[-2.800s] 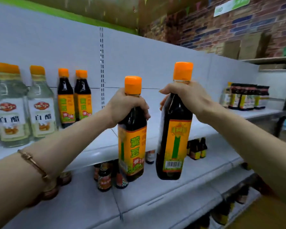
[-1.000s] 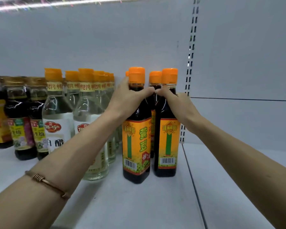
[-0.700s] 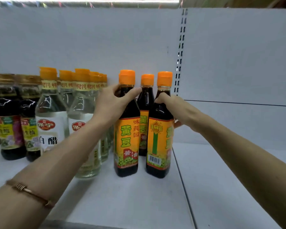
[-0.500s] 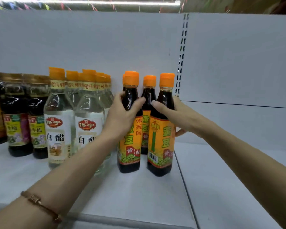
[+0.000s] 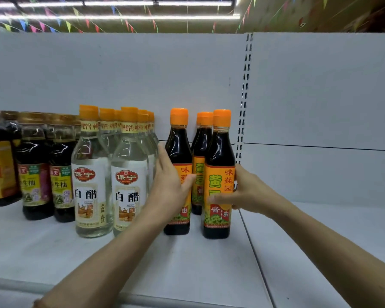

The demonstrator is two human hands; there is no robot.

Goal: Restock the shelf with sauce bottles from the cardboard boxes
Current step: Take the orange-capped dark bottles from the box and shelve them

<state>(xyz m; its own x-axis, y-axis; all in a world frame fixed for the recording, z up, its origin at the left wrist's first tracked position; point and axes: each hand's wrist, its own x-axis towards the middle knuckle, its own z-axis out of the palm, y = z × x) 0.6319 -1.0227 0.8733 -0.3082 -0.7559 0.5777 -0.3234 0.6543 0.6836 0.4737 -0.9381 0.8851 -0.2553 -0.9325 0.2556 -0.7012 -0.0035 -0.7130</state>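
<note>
Two dark soy sauce bottles with orange caps and orange-yellow labels stand upright at the front of the white shelf (image 5: 187, 263), side by side with a narrow gap between them. The left soy sauce bottle (image 5: 178, 152) is held around its label by the left hand (image 5: 169, 187), whose fingers (image 5: 165, 161) lie along the bottle's left flank while the thumb crosses the label front. The right soy sauce bottle (image 5: 219, 174) is gripped at label height by the right hand (image 5: 247, 192), thumb across the front and the other digits wrapped round its right side. Both bottles rest on their bases on the shelf.

Behind the gap between them stands a rear soy sauce bottle (image 5: 201, 152) of the same kind, close to the white back panel (image 5: 120, 74).

Just left of the left hand is a cluster of clear white vinegar bottles (image 5: 91, 174) with orange caps, in rows running back. Farther left stand dark bottles with gold caps (image 5: 35, 174), and at the frame edge a larger dark bottle with a yellow label (image 5: 0, 170).

A slotted upright (image 5: 245, 96) runs down the back panel just right of the soy sauce. Overhead hang strip lights (image 5: 120, 4) and coloured bunting (image 5: 76, 18).
</note>
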